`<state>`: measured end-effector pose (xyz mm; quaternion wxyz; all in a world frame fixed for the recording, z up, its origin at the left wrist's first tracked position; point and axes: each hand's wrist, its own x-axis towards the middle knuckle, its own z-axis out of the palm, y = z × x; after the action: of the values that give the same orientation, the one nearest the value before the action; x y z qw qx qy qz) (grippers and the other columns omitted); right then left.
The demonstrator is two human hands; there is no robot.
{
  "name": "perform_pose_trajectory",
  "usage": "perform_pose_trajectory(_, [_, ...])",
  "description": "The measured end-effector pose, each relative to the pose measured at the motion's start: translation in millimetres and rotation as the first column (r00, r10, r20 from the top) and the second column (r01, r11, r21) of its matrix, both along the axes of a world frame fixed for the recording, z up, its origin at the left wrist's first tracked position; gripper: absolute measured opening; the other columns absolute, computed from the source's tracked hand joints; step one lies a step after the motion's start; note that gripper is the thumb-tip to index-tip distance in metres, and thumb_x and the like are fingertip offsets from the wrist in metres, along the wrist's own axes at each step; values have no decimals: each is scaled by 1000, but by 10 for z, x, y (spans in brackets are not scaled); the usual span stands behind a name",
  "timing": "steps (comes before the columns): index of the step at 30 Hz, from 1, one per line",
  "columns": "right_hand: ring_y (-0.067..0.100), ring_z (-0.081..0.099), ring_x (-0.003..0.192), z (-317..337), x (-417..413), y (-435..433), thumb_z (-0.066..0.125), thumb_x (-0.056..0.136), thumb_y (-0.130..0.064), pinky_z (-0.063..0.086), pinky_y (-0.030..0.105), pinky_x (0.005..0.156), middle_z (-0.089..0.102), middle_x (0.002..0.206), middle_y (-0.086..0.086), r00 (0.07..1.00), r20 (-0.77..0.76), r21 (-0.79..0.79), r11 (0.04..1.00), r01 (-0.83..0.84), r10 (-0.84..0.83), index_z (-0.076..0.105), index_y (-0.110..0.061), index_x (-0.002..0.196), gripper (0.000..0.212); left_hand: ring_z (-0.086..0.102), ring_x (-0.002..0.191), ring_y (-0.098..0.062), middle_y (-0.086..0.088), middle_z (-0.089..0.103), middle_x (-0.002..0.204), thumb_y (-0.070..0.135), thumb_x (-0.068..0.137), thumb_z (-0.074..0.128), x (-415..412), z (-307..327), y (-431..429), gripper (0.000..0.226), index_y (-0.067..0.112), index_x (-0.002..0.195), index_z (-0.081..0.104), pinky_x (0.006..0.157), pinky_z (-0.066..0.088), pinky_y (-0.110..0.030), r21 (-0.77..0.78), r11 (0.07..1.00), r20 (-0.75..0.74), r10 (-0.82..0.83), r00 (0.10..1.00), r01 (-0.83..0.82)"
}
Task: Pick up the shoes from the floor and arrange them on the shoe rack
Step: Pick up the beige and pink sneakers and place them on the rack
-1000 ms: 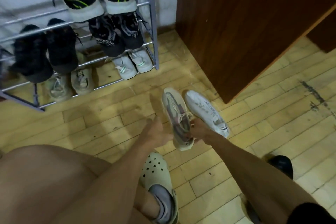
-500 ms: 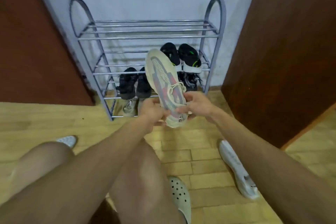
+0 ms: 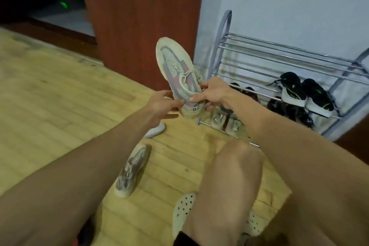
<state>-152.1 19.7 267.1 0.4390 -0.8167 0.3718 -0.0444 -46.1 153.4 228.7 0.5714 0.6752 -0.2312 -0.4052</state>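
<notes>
left of the rack, in the air, a sneaker is gripped at its heel end by both hands: left hand under the heel, right hand pinching the collar. its long axis runs toe up and away, heel toward the person. the rack lies to its right, nearer the right hand. floor shoes: two, its mate and a white shoe. racked: about four pairs.
</notes>
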Motion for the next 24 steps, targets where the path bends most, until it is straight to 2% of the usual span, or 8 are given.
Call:
perform_pose_trajectory(2, [24,71,91,-231,331,180,87,66,-21,60,35,64,73,105,9,998,-59,21,999,-27,28,68,-8,116,55,63,95,-25,-15,66,114,15,82,73,261,-241,295,57,7,133,47,81,55,-37,57,998,-4,20,1000,-20])
perform_pose_trajectory(6, [29,72,90,-790,726,457,88,64,-22,62,44,73,73,103,10,983,-168,92,994,-56,71,69,-5,109,51,63,103,-23,-10,63,117,28,82,73,613,-861,900,60,8,134,49,85,54,-34,242,969,4,46,999,-45])
perform_pose_trajectory(9, [28,72,88,-1272,877,623,87,66,-22,62,43,69,73,101,10,980,-189,154,987,-38,67,70,-5,108,49,63,92,-19,-4,64,108,28,85,70,786,-1354,1319,56,8,133,51,84,53,-34,390,919,-26,72,997,-56])
perform_pose_trajectory(11, [26,70,87,-1548,927,725,85,69,-19,62,38,61,72,100,10,979,-201,225,974,1,45,69,-3,109,46,62,100,-22,-6,61,118,30,86,67,871,-1681,1534,57,7,135,50,89,51,-36,500,865,-32,61,998,-37])
perform_pose_trajectory(13, [25,66,87,-1739,919,782,83,71,-14,59,34,53,68,97,11,976,-216,299,953,49,17,67,-2,111,45,61,104,-22,-6,60,123,33,87,65,929,-1959,1678,54,10,134,51,84,52,-31,586,810,-21,34,999,-15])
perform_pose_trajectory(16, [26,67,90,-2061,866,697,84,70,-13,59,35,59,71,103,11,969,-248,346,935,83,6,68,-5,111,45,62,98,-18,-5,61,116,34,87,64,1023,-2330,1729,49,15,132,54,75,49,-24,692,721,21,2,1000,-16])
perform_pose_trajectory(20, [27,68,95,-2442,781,551,83,70,-12,60,41,74,72,107,12,964,-264,371,919,134,-34,69,-6,110,43,54,119,-24,-9,52,136,36,88,61,1107,-2715,1591,57,15,139,45,98,46,-33,788,615,77,-155,985,35])
perform_pose_trajectory(24, [29,68,99,-2715,747,461,83,71,-13,60,41,75,71,107,13,955,-290,377,910,176,-65,69,-6,111,43,41,134,-30,-13,36,150,39,91,57,1116,-3019,1369,69,11,148,29,108,38,-37,851,518,82,-285,955,81])
